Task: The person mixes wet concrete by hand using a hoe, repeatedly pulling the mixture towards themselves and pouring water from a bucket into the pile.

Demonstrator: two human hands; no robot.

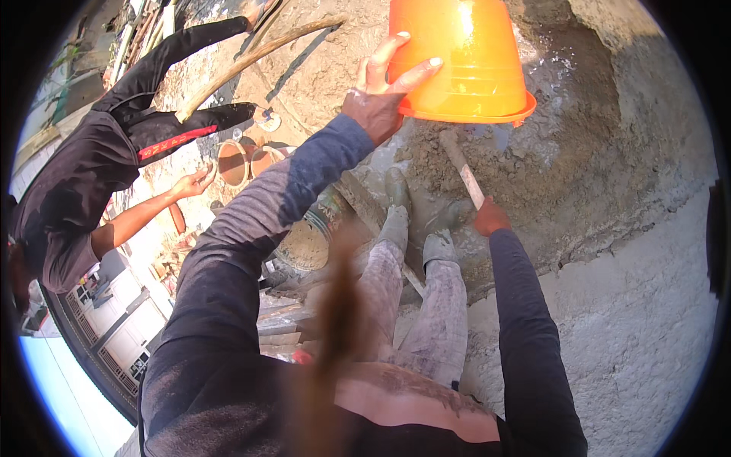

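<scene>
An orange bucket (pixel 461 65) is raised over the wet grey mortar (pixel 502 171), its wide rim toward me and its inside hidden. My left hand (pixel 381 95) grips the bucket's left side, with thumb and fingertips against the outer wall. Lower right, my right hand (pixel 491 218) is closed around a wooden tool handle (pixel 464 171). That handle slants into the mortar, and the tool's head is hidden.
A co-worker (pixel 84 183) bends at the left, one bare hand (pixel 194 183) held out near small buckets (pixel 232 162). A mortar-filled round container (pixel 303 245) stands left of my boots (pixel 396 194). A long wooden pole (pixel 259 61) slants behind. Rough grey concrete (pixel 632 305) lies right.
</scene>
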